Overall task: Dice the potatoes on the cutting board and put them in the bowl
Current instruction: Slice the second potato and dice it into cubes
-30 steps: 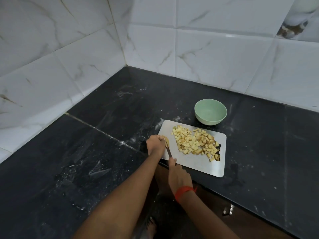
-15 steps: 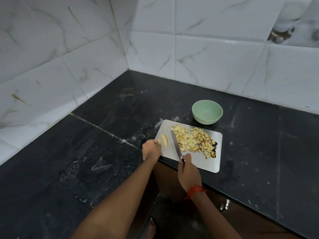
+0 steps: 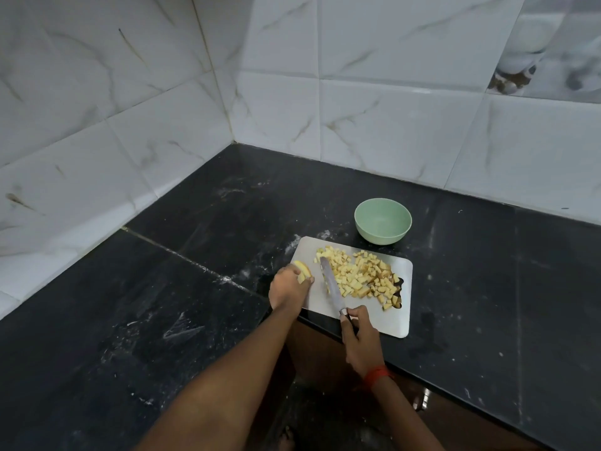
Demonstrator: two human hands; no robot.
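Potato piece pinched in left hand at edge of cutting board; right hand grips the knife.

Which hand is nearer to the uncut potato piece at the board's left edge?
Left. The left hand holds the potato piece; the right hand is apart, at the near edge of the cutting board, holding the knife.

The cutting board lies on the desk at its near edge, with the bowl just beyond it at 12 o'clock. Diced potato is heaped from the board's centre to 3 o'clock. The knife runs along the heap's 9 o'clock side, its handle in the right grip at 6 o'clock. The left grip, at the board's 9 o'clock edge, holds a potato piece.
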